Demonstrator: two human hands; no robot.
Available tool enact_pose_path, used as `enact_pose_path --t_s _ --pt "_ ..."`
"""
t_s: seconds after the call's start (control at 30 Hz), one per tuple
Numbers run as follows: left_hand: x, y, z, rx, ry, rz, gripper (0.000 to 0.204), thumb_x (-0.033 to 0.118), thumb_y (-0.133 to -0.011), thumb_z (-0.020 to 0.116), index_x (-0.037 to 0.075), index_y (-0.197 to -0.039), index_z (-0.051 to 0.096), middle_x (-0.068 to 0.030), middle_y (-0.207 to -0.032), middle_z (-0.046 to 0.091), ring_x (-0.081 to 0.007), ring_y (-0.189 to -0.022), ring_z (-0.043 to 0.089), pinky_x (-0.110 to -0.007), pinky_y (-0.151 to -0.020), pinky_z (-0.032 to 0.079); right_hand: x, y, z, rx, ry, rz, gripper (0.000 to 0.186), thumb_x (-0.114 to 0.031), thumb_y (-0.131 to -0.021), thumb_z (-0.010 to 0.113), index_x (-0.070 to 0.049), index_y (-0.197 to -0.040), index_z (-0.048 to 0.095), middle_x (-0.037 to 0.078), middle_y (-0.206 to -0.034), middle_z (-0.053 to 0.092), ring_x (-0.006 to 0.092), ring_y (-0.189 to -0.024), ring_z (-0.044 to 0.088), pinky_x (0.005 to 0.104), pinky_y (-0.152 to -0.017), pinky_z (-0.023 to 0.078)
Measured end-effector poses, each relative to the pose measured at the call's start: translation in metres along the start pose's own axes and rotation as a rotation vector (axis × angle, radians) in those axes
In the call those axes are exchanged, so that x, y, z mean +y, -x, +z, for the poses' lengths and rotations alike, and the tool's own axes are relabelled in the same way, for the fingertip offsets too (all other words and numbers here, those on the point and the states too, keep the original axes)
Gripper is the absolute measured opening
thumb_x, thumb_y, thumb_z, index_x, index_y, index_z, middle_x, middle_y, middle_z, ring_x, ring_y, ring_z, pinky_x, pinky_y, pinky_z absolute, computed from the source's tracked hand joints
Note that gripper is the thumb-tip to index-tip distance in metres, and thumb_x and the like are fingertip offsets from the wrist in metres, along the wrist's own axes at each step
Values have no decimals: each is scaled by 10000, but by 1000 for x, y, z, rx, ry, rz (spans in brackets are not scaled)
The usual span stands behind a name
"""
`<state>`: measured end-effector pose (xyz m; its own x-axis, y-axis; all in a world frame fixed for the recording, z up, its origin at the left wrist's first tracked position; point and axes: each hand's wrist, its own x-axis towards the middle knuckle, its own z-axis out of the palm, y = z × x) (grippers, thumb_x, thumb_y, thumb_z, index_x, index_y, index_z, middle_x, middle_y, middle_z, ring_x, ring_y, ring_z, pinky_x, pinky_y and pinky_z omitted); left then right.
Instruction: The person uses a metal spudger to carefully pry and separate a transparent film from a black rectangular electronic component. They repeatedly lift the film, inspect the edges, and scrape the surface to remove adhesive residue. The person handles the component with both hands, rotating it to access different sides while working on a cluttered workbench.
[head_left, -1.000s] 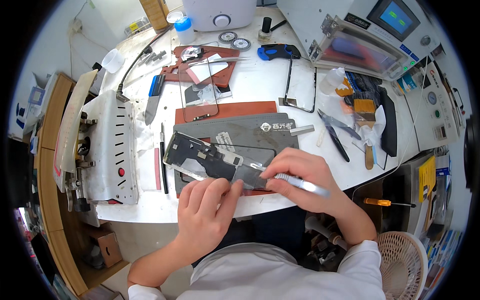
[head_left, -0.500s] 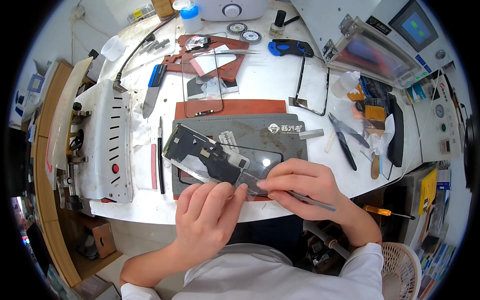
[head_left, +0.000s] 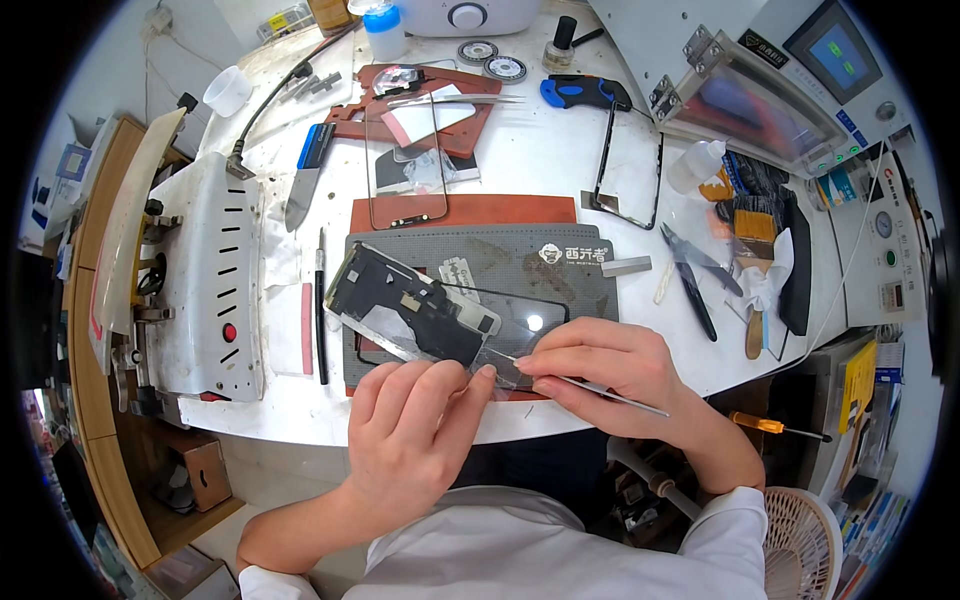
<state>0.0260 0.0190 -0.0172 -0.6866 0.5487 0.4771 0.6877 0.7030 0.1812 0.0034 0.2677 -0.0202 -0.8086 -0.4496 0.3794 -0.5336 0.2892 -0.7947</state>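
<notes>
A phone screen assembly (head_left: 440, 325), its black back face up, lies slantwise on a grey work mat (head_left: 510, 250). My left hand (head_left: 415, 415) has its fingers curled and closed on the screen's near lower edge, the thumb beside a piece of clear film (head_left: 503, 374) at the right end. Between thumb and fingers, my right hand (head_left: 605, 370) pinches slim metal tweezers (head_left: 625, 399). Their tip points left at the film and the screen's corner. Under the screen sits a black-edged glass panel (head_left: 540, 312); a razor blade (head_left: 458, 275) lies beside it.
On the left stands a white vented machine (head_left: 205, 290), with a thin black-handled knife (head_left: 321, 320) beside it. Pliers (head_left: 690, 295), brushes (head_left: 753, 228) and a phone frame (head_left: 628, 175) lie right. Beyond the mat are a thin frame (head_left: 407, 160) and a red-brown fixture (head_left: 480, 125).
The tweezers have turned in my right hand and now show a thinner edge. My left hand stays at the screen's edge with almost no movement. The whole view has shifted slightly.
</notes>
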Motion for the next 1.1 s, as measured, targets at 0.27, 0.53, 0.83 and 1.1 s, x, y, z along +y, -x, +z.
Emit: enact_pose_path --t_s 0.27,0.53,0.83,1.1 --pt "0 -1 3 28 17 8 450 56 -666 777 79 -1113 818 -23 -1013 584 -218 -930 589 -374 -834 453 1 0 -1 -36 8 14 282 50 -860 804 3 -1138 783 145 -1022 749 248 -823 734 311 -703 583" --pt "0 0 0 1 18 3 361 79 -746 783 48 -1106 796 -27 -1063 616 -201 -978 625 -382 -885 482 -1 0 -3 -53 10 33 285 50 -861 803 6 -1142 782 149 -1020 747 254 -832 734 316 -709 583" --pt "3 -1 1 12 58 -55 368 66 -749 785 32 -1116 790 -56 -1137 640 -211 -984 623 -361 -842 485 -4 -3 -3 -39 20 20 178 -7 -915 768 16 -1091 755 124 -986 723 241 -739 696 325 -627 552" --pt "4 -4 -2 -72 45 -63 388 15 -743 745 51 -1126 801 -98 -1350 712 -252 -997 627 -357 -859 499 -11 -5 -4 -40 20 54 164 30 -909 724 25 -1072 739 117 -966 707 218 -690 664 322 -601 531"
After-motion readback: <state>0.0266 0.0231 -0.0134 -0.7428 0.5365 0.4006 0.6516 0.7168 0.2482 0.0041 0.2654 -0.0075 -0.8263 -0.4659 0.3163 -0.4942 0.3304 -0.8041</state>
